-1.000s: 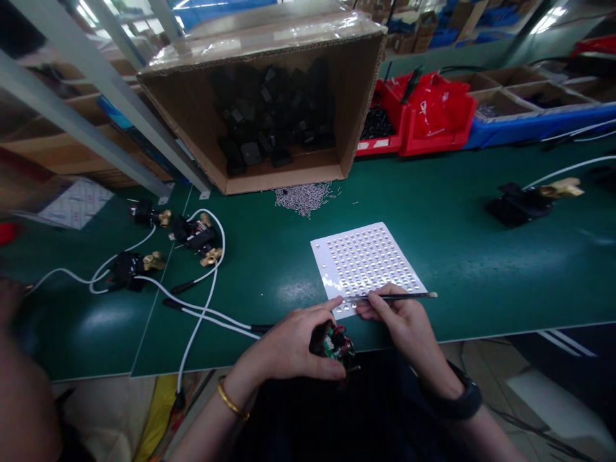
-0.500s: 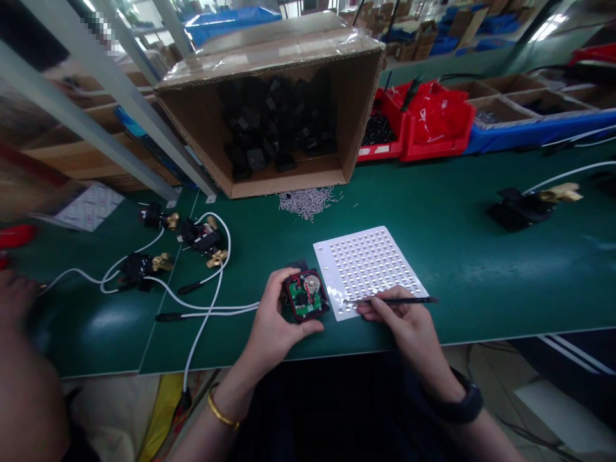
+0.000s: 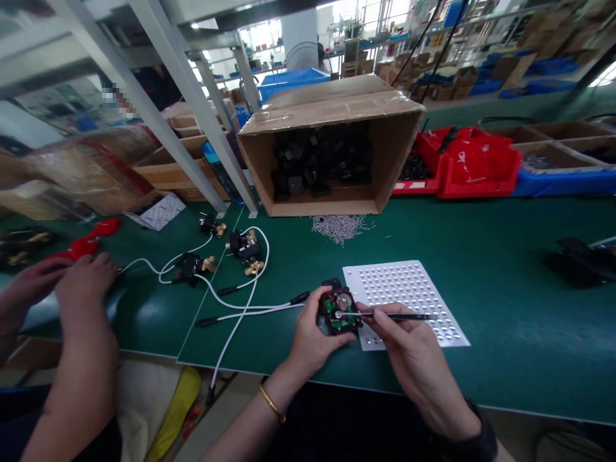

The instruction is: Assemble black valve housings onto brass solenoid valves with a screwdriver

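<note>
Head view, green bench. Left hand (image 3: 312, 333) grips a small black module (image 3: 339, 310) with its open face up: green circuit board, red wiring and a round metal part visible inside. Fingers wrap the module's left and lower sides, thumb along the near edge. Module sits just above the bench, near the front edge, touching the left margin of a white sheet (image 3: 409, 289) dotted with rows of small round pads.

Right hand (image 3: 409, 350) pinches thin black tweezers (image 3: 385, 315) between thumb and fingers. Tweezers lie nearly level, tip pointing left and resting over the round metal part in the module; whether the tip carries anything is too small to tell.

White cables (image 3: 240, 308) run from the module's left side toward several black-and-brass fittings (image 3: 245, 247). A pile of small metal pins (image 3: 339, 226) lies in front of a cardboard box (image 3: 332, 109) tipped on its side and filled with black parts. Red bins (image 3: 462, 173) stand to its right.

At far left, a co-worker's hands (image 3: 77, 282) rest on the bench beside a red object (image 3: 91, 237).
</note>
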Available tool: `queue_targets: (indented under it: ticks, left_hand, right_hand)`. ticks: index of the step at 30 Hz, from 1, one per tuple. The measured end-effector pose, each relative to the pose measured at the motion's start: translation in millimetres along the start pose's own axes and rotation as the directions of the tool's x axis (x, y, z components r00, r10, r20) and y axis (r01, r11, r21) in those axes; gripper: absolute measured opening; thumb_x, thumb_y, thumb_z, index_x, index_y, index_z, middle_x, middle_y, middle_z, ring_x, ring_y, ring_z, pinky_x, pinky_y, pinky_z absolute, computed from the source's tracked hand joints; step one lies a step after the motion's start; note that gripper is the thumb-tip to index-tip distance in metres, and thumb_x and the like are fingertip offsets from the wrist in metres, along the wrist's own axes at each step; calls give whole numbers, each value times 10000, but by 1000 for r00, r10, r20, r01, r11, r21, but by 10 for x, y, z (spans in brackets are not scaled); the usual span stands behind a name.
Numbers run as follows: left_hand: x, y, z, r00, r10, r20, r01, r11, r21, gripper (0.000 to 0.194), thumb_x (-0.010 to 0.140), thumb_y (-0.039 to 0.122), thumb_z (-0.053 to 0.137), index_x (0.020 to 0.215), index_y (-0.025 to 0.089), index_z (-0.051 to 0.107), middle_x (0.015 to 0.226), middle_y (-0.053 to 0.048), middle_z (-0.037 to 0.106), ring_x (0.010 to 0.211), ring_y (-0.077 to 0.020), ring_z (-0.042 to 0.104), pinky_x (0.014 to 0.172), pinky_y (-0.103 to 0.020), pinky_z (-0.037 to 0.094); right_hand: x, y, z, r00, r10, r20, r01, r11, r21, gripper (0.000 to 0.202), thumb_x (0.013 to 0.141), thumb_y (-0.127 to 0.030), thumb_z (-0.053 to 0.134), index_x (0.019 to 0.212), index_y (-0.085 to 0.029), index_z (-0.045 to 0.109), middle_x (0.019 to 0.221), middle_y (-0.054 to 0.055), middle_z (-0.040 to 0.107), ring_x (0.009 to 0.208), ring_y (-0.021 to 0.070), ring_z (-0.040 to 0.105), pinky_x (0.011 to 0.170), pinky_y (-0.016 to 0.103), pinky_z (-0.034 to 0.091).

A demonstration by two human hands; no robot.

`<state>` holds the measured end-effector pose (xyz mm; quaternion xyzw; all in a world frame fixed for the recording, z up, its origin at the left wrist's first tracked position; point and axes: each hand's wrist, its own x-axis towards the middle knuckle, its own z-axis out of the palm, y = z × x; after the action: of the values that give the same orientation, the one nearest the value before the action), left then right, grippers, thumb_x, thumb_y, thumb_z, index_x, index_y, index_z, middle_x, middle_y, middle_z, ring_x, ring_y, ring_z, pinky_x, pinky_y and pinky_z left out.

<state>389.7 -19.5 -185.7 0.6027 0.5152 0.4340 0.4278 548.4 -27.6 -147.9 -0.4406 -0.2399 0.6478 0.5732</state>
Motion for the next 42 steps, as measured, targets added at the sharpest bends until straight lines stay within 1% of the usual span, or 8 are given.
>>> queue_targets:
  ticks: [7,12,15,24,32,37,39,42]
  left_hand:
    - [21,13,3,1000,9,-3,-9,1000,10,802,566,294,799,1243,221,374,1287,-88,457,1192,-254,445,1047,-426,327]
    - [19,17,6,1000,22,-3,-22,1000,6,806,573,306,794,1250,218,365,1291,-88,455,1197,-247,441,1043,-410,335]
    - [17,14,8,1000,19,-4,-19,1000,-3,812,573,304,794,1254,222,361,1292,-87,456,1196,-246,442,1042,-410,335]
    - [15,46,-6,1000,29,-7,-28,999,20,809,579,318,790,1260,227,362,1289,-80,464,1192,-241,442,1035,-403,340]
    - [10,26,19,1000,13,-23,-13,1000,10,822,572,291,797,1265,248,358,1301,-57,455,1197,-231,435,1041,-394,331]
    - [7,-1,26,1000,13,-13,-13,1000,-10,833,585,299,789,1282,247,336,1308,-71,440,1203,-244,428,1046,-418,322]
    - [12,5,18,999,35,-14,-35,999,9,842,589,320,785,1291,245,328,1314,-78,426,1220,-254,405,1052,-431,310]
    - [15,23,9,994,102,-40,-100,994,45,889,582,342,787,1316,244,295,1377,-93,327,1284,-280,305,1084,-461,244]
  right_hand:
    - [24,-9,-18,1000,-20,-2,20,999,-41,177,639,-318,764,712,-197,659,835,59,701,826,215,629,812,355,472]
    - [47,-24,-14,1000,-11,1,11,999,-36,162,642,-295,767,716,-200,658,816,37,702,785,178,632,771,290,480]
    - [48,-33,-11,1000,-4,4,5,999,-43,170,636,-293,773,713,-200,655,801,32,701,787,173,628,773,279,472]
    - [33,-21,35,999,-40,-4,40,992,-116,189,629,-313,768,725,-196,654,836,50,694,833,209,603,845,354,425]
    - [57,-4,11,1000,-29,-6,28,991,-130,225,616,-339,775,725,-188,650,814,46,696,806,203,611,815,347,431]
    - [63,6,9,999,-35,-32,30,989,-145,260,595,-348,788,734,-185,641,807,51,697,807,210,615,793,342,435]
    - [63,16,0,998,-46,-35,40,987,-157,265,600,-352,786,742,-182,640,815,54,696,818,216,614,804,352,430]
    - [64,25,-9,998,-58,-15,55,985,-164,250,620,-341,777,754,-177,643,830,57,693,834,219,611,822,359,420]
